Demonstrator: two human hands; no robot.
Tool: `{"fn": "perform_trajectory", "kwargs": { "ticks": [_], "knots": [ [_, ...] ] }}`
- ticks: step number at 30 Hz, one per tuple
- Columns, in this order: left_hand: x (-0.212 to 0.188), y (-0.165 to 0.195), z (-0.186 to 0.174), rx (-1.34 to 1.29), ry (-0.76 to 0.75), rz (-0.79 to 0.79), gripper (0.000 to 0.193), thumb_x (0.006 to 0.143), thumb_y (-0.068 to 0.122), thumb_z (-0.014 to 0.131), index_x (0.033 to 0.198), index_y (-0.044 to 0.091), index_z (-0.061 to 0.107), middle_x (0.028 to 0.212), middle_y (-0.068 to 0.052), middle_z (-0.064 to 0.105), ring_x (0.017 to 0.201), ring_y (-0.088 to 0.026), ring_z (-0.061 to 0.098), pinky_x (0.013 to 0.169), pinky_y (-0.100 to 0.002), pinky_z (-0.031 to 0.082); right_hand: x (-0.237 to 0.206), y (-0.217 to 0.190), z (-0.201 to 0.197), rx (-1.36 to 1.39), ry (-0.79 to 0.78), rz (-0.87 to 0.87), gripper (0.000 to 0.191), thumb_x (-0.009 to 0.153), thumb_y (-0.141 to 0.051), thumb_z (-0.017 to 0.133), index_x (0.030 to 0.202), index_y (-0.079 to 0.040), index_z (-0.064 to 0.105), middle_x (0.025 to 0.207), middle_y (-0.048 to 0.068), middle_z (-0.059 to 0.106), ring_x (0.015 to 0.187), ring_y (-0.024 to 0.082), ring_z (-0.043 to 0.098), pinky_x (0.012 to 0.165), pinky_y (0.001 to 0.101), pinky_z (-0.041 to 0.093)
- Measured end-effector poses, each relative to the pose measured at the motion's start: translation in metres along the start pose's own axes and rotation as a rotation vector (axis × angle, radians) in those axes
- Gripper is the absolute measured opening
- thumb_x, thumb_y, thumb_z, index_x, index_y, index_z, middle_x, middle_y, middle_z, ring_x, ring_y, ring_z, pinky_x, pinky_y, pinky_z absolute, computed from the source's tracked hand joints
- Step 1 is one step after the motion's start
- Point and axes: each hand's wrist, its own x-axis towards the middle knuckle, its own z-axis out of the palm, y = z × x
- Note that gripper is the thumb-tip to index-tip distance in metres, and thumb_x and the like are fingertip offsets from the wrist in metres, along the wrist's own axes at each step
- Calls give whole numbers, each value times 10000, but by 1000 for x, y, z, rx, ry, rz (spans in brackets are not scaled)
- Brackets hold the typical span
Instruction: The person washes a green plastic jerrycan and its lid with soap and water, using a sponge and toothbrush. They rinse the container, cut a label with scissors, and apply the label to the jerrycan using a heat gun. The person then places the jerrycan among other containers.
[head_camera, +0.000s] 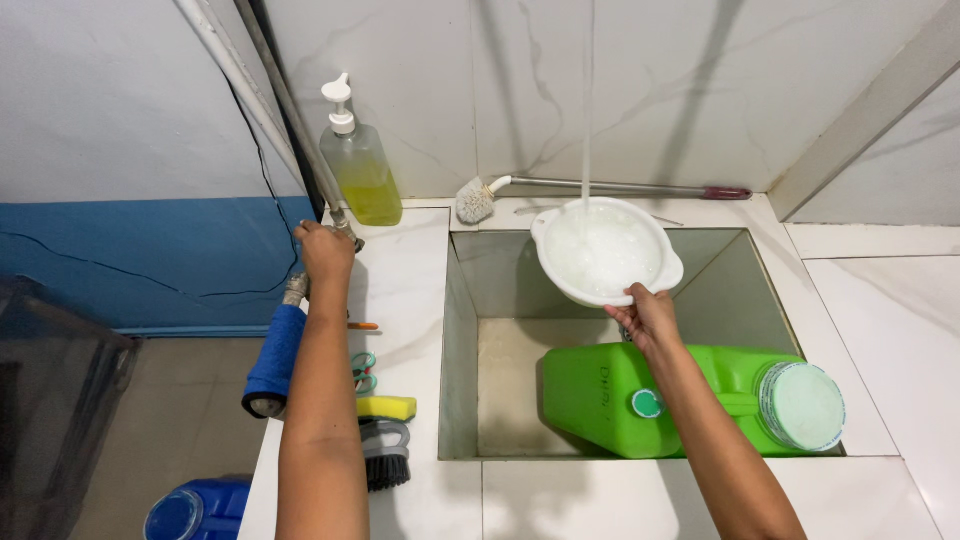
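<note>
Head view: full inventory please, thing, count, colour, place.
round plastic bowl: 1, white, held over the sink under the water stream
water stream: 1, clear, falling into the bowl
plastic jerrycan: 1, green, lying in the sink
sunken sink: 1, grey, set in the white counter
pump soap bottle: 1, clear with yellow liquid, counter back corner
long-handled brush: 1, white head, behind the sink
metal pipe valve: 1, grey, left of the sink
sponge: 1, yellow, counter left edge
scrub brush: 1, grey and black, below the sponge
left hand: 1, on the valve
right hand: 1, gripping the bowl rim
</note>
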Motion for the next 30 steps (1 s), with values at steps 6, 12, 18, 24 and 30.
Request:
{"fn": "perform_trajectory", "kwargs": {
  "ticks": [6,12,18,24,30],
  "knots": [
    [-4,-9,0,56,107,152,676,924,118,641,1380,-294,360,1348,-433,450,1059,-511,647,897,-466,574,-13,5,4,-8,3,6,280,885,14,549,1134,137,512,938,243,679,640,281,706,592,364,666],
    [-9,-15,-3,108,-33,13,538,990,249,668,1187,-230,521,1260,-428,488,1003,-520,650,894,-502,559,-24,9,8,5,4,-8,286,888,8,546,1127,159,505,931,258,676,647,289,715,589,359,662],
    [-6,-14,-3,259,-36,-24,611,926,245,713,1184,-267,503,1181,-444,511,983,-478,656,857,-446,575,-25,9,9,-23,33,-22,184,942,-20,516,1068,110,482,930,263,673,657,283,722,591,365,666],
    [-8,-14,-2,361,-97,6,714,895,397,759,1134,-233,523,1166,-356,553,1178,-454,594,912,-450,565,-22,7,11,-32,13,-35,212,941,-15,519,1112,93,456,936,252,669,655,280,716,585,366,668],
    [-11,-13,-2,260,17,-70,528,919,203,686,1174,-219,497,1209,-397,495,960,-459,681,834,-449,590,-20,8,20,-22,19,-3,291,924,-12,528,1194,49,436,983,233,664,678,270,712,579,361,654]
  ]
}}
